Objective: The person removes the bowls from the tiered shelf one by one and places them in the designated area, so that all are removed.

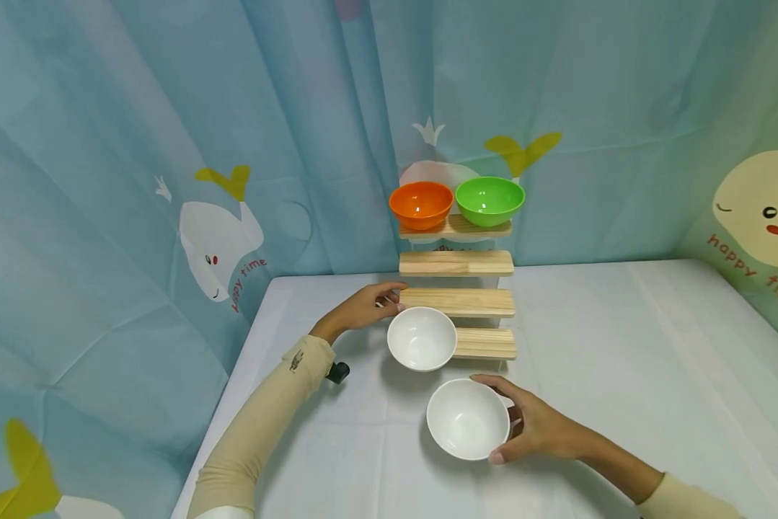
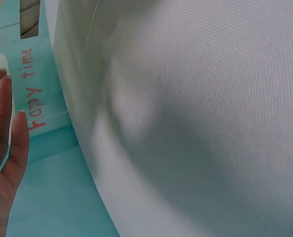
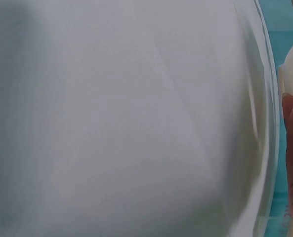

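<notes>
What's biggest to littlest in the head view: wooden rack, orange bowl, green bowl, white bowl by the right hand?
1. Wooden rack
2. White bowl by the right hand, perhaps because it's nearer
3. Orange bowl and green bowl: too alike to rank

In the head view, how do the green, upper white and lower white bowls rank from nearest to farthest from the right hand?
1. Lower white bowl: gripped by the right hand.
2. Upper white bowl: ahead, leftward.
3. Green bowl: top plank, right side.
</notes>
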A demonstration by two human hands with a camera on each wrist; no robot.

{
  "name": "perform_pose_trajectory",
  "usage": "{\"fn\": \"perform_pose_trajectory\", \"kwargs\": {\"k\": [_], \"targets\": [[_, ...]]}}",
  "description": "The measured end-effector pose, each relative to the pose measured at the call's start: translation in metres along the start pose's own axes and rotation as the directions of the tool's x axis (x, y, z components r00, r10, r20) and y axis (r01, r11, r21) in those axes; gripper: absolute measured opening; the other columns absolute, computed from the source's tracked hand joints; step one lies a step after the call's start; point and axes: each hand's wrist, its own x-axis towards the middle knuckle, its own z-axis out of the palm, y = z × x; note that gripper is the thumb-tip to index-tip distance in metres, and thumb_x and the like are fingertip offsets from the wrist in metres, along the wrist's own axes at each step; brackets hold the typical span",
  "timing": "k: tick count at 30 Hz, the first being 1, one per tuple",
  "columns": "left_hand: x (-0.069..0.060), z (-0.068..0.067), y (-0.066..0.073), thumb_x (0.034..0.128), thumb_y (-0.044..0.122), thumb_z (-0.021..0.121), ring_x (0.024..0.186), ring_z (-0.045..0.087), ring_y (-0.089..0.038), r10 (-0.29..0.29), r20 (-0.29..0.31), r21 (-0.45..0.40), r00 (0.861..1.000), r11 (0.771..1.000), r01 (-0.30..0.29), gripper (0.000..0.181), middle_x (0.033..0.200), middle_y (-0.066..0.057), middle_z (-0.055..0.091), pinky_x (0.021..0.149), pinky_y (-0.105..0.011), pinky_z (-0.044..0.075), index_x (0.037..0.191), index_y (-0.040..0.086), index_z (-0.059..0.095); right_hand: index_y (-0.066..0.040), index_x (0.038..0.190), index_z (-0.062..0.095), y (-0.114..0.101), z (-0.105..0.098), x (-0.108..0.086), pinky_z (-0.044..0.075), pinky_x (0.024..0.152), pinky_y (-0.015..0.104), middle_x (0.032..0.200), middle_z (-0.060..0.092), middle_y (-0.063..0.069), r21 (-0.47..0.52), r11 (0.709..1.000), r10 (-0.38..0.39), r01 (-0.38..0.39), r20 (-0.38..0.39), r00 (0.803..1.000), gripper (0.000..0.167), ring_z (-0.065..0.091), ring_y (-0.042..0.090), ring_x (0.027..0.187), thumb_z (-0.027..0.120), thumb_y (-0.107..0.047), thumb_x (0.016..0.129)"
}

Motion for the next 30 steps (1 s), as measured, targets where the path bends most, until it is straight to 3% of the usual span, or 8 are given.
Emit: {"fn": "perform_pose_trajectory", "kwargs": {"k": [8,20,30], "targets": [[0.002,-0.001,0.000,0.1026,0.028,0.060,0.116,0.061,-0.023,0.033,0.009,0.017,0.999,0.999,-0.033,0.052,0.125,-0.011,0.065,0.102,-0.037,0.050,0.150,0.011,0.047,-0.007,0.156,0.024,0.002,0.012,0.012,0.063,0.073,0.043,0.138,0.044,0.032,0.035,0.999,0.029,-0.030,0.042,0.999,0.099,0.074,0.026,0.093,0.082,-0.003,0.075],[0.002,-0.001,-0.002,0.1030,0.034,0.058,0.116,0.060,-0.022,0.038,0.005,0.040,0.999,0.998,-0.038,0.053,0.127,-0.010,0.064,0.098,-0.036,0.051,0.150,0.013,0.047,-0.005,0.156,0.022,0.004,0.031,0.026,0.062,0.076,0.042,0.138,0.044,0.030,0.059,0.998,0.017,-0.020,0.063,0.998,0.100,0.074,0.024,0.096,0.081,-0.003,0.075],[0.001,-0.001,-0.001,0.1030,0.030,0.059,0.119,0.060,-0.023,0.034,0.011,0.047,0.999,0.998,-0.034,0.051,0.132,-0.010,0.062,0.102,-0.038,0.050,0.150,0.014,0.048,-0.008,0.158,0.020,0.003,0.052,0.041,0.061,0.081,0.035,0.140,0.043,0.028,0.082,0.994,0.070,-0.075,0.066,0.995,0.102,0.074,0.024,0.096,0.082,-0.005,0.077]]}}
